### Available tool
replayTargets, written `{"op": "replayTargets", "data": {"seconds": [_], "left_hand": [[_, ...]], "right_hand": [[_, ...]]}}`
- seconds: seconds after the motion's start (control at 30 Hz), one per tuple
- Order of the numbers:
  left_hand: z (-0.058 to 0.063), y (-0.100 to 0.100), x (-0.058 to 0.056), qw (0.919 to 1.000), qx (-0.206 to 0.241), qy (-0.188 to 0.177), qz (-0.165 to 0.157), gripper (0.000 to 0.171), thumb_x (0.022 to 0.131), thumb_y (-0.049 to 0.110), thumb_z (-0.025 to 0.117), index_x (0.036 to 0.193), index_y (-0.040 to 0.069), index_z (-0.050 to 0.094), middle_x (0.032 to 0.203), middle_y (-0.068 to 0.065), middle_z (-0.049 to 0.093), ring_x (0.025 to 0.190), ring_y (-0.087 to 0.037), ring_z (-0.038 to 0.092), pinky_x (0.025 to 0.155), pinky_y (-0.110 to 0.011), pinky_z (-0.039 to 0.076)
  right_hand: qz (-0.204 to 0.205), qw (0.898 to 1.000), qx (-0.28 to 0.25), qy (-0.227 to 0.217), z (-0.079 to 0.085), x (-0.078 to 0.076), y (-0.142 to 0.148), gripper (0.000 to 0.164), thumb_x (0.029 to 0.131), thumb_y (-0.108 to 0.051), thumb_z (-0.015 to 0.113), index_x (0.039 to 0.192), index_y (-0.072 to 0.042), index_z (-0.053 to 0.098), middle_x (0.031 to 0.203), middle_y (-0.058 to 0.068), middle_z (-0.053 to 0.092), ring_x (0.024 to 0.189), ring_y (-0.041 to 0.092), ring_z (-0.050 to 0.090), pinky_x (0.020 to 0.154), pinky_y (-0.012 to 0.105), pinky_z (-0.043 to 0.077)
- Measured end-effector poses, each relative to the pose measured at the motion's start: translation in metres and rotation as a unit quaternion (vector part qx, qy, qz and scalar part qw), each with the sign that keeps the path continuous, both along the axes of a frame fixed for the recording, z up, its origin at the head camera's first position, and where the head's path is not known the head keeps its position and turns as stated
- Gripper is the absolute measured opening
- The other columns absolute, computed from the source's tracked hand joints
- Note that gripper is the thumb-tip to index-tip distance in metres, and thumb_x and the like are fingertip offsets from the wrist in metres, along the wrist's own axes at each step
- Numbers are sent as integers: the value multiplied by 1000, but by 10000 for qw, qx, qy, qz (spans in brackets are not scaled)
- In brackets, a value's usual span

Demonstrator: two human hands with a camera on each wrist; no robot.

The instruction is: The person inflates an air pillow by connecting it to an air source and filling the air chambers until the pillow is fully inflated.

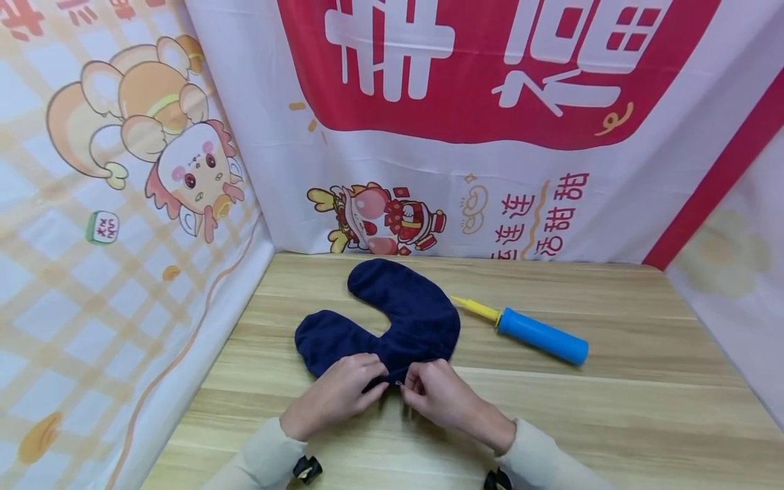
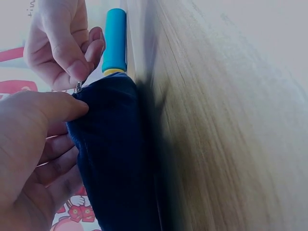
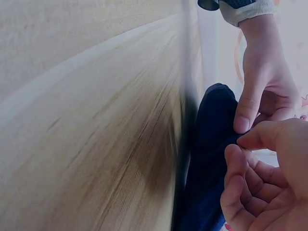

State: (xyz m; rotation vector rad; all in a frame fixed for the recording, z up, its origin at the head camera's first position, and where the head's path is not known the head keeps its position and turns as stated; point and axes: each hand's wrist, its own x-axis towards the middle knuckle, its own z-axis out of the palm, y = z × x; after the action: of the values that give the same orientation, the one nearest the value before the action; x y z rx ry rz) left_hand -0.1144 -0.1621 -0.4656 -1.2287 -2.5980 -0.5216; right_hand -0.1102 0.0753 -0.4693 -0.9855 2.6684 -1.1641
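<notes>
"Sleeves (image 1: 263, 454) nearest, cropped off. Holding what?"

"My left hand (image 1: 343, 389) pinches the navy U-shaped cushion (image 1: 419, 306) on the table (image 1: 612, 408); my right hand (image 1: 446, 396) pinches its zip pull (image 2: 78, 87), half hidden. Backdrop (image 1: 263, 102) says 甜甜, bigger characters (image 1: 392, 41) cut off lol."

Head view bright, evenly lit, mostly sharp. Wrist views dimmer, hazy. Left wrist: soft shadows on surface (image 2: 231, 144) just right of fingers (image 2: 74, 106), upper-right corner soft. Right wrist: washed-out white above-right of fingers.
</notes>
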Motion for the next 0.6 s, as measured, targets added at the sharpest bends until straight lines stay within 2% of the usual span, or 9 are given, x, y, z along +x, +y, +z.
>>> {"op": "replayTargets", "data": {"seconds": [0.27,0.43,0.53,0.6], "left_hand": [[-2,-1,1,9998,-171,17,67,5,95,16,79,98,14,76,95,5,71,85,-7,68,75,-23,58],[-2,-4,4,9995,-207,-101,218,5,95,16,80,98,14,76,95,6,71,86,-8,69,76,-24,59],[0,-1,5,9994,-129,-50,312,11,94,21,82,100,14,76,96,5,70,87,-8,67,76,-25,59],[2,3,5,9994,-115,150,307,19,91,24,84,103,13,75,98,4,69,88,-9,65,76,-25,59]], "right_hand": [[-37,10000,13,-41,-2,-4,6,22,96,-6,73,76,-14,66,65,-9,64,56,-7,52,53,16,49],[-112,9997,91,-181,-5,-8,16,22,97,-10,74,77,-17,66,67,-11,63,55,-5,51,53,17,49],[-43,9996,106,-255,-5,-10,17,21,98,-13,74,79,-18,66,68,-12,62,55,-5,52,54,17,49],[17,9997,90,-247,-3,-11,17,20,98,-13,73,80,-18,66,68,-13,62,56,-5,52,54,17,50]]}}
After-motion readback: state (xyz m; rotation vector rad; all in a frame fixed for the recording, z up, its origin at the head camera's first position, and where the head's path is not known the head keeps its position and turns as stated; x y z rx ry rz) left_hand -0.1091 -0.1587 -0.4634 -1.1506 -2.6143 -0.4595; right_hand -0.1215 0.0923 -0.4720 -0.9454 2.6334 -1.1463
